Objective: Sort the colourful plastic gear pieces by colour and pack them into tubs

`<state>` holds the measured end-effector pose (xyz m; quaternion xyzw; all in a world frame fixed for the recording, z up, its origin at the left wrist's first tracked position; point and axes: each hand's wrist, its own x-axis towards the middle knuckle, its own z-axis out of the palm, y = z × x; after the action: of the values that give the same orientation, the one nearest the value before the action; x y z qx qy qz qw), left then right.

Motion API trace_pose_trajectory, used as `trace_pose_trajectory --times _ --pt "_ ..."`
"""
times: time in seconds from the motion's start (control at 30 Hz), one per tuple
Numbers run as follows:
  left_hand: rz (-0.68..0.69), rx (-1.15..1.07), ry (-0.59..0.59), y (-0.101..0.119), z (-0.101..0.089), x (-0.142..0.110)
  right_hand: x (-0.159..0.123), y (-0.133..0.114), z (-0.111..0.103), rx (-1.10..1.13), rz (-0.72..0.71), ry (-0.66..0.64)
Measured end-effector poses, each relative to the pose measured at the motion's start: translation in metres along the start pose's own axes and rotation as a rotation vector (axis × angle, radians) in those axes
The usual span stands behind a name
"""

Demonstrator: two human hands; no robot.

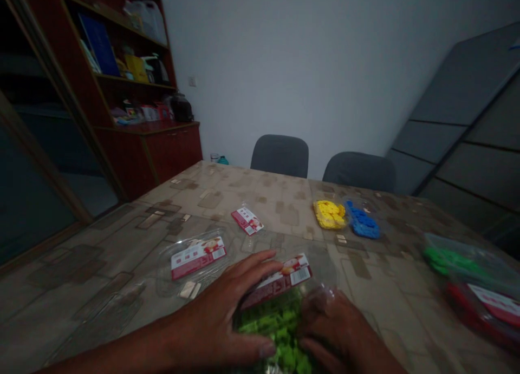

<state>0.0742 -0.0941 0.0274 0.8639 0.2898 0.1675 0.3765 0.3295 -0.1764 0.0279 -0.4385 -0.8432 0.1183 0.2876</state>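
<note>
A clear plastic container (298,295) with light green pieces (284,336) in it stands at the table's near edge. A red and white label (300,268) shows on its transparent lid. My left hand (227,309) grips the container from the left, fingers over the labelled lid and thumb across the near side. My right hand (341,328) is closed at the container's right side, near the lid's edge; its fingertips are partly hidden and blurred. Whether the lid is fully closed I cannot tell.
Left of my hands lies a clear lid (199,255) with a label, and another labelled lid (247,220) lies farther back. Containers of yellow pieces (330,214) and blue pieces (363,220) stand beyond. Green pieces (450,260) and a red container (479,312) are at right.
</note>
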Motion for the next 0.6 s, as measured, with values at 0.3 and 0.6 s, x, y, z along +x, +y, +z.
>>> trace_pose_trajectory --times 0.3,0.6 --pt "0.092 0.31 -0.151 0.019 0.007 0.0 -0.018 0.033 -0.013 0.34 0.763 0.306" --pt "0.132 0.31 -0.193 -0.012 0.038 0.008 -0.039 0.007 0.033 0.377 0.769 0.389"
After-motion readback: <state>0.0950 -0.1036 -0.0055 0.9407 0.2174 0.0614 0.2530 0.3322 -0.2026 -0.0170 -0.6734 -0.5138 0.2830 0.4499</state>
